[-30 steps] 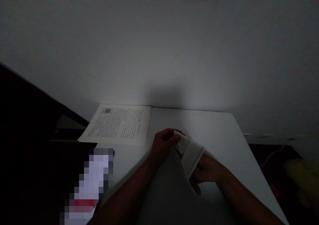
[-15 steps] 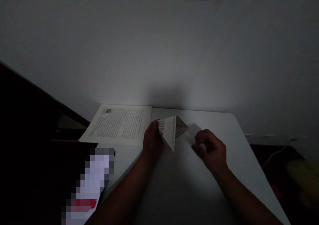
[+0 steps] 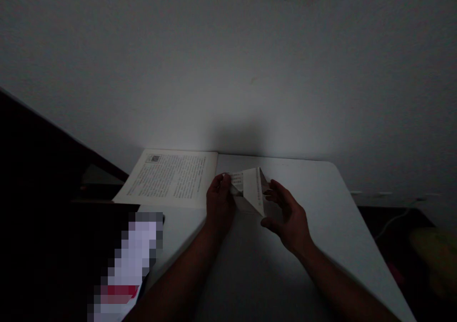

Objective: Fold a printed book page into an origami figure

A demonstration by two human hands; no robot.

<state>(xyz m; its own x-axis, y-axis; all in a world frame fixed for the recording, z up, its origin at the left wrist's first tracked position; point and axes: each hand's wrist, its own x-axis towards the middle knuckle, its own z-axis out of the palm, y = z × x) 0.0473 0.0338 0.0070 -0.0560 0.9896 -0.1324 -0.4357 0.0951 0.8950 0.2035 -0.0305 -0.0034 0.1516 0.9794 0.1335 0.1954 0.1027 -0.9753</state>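
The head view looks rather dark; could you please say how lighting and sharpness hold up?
Head view: very dim, left side nearly black; soft shadow on the wall above the folded paper; left hand and right hand underexposed; book print unreadable; pixelated block lower left.

Details lost to shadow and blur
Print on the book [image 3: 171, 177] cannot be read; a patch [image 3: 130, 260] is pixelated; the paper [image 3: 252, 193] is partly covered by the left hand [image 3: 218, 203] and right hand [image 3: 287, 215].

Left hand [image 3: 219, 203], right hand [image 3: 289, 219]: both bare; forearms [image 3: 178, 284] bare to frame edge, dimly lit
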